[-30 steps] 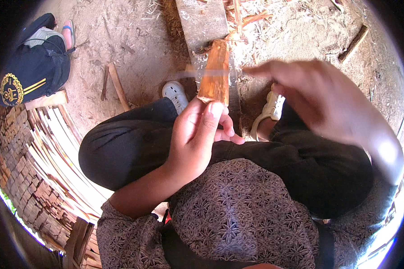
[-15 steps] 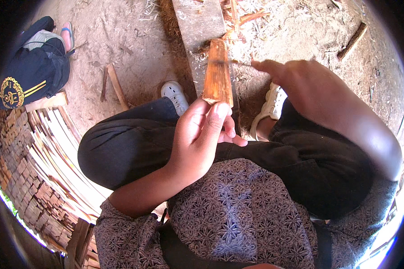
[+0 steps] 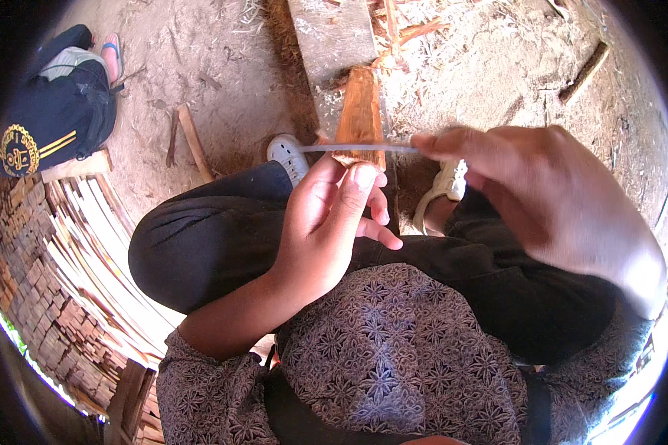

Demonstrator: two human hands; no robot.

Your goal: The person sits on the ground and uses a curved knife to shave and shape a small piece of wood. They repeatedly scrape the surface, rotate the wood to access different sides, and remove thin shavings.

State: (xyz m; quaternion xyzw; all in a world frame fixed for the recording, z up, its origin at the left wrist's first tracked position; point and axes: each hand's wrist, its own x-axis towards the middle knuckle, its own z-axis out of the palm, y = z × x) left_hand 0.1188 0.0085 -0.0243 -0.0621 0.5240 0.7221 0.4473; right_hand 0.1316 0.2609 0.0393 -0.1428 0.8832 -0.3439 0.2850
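Note:
My left hand (image 3: 330, 211) pinches the near end of a reddish-brown piece of wood (image 3: 361, 111) between thumb and fingers. The wood points away from me, and its far end overlaps a grey plank (image 3: 334, 37); whether they touch I cannot tell. In my right hand (image 3: 512, 178), blurred by motion, is a knife (image 3: 397, 148). Its thin blade lies crosswise over the wood, just beyond my left thumb, with the tip reaching out to the left. My right fingers hide the handle.
Stacked wood strips (image 3: 89, 237) stand to my left. Behind them sits a person in dark clothes (image 3: 67, 111). My bent legs and white shoes (image 3: 286, 157) flank the plank. Loose sticks (image 3: 193, 144), shavings and a dark stick (image 3: 585, 73) lie on the dirt floor.
My right hand has drawn the blade toward me along the wood, from near its middle to close by my left thumb. My left hand has hardly moved.

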